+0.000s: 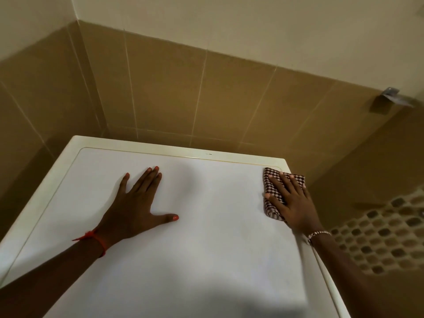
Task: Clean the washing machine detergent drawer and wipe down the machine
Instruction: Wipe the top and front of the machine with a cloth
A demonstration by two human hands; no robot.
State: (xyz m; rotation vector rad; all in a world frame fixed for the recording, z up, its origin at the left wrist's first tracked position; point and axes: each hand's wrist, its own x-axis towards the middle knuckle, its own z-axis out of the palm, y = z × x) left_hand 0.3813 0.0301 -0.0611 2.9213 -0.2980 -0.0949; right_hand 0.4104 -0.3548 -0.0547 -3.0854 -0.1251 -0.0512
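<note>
The white top of the washing machine (206, 226) fills the lower middle of the view, with a cream rim round it. My left hand (135, 203) lies flat on the top, fingers straight and spread, left of centre. My right hand (290, 200) presses a folded brown-and-white checked cloth (270, 180) flat against the top near its far right corner, fingers straight over the cloth. The detergent drawer and the machine's front are out of view.
Brown tiled walls (160, 88) stand close behind and to the left of the machine. A small metal bracket (390, 97) juts from the wall at the right. A mosaic tile floor (378, 239) lies below to the right.
</note>
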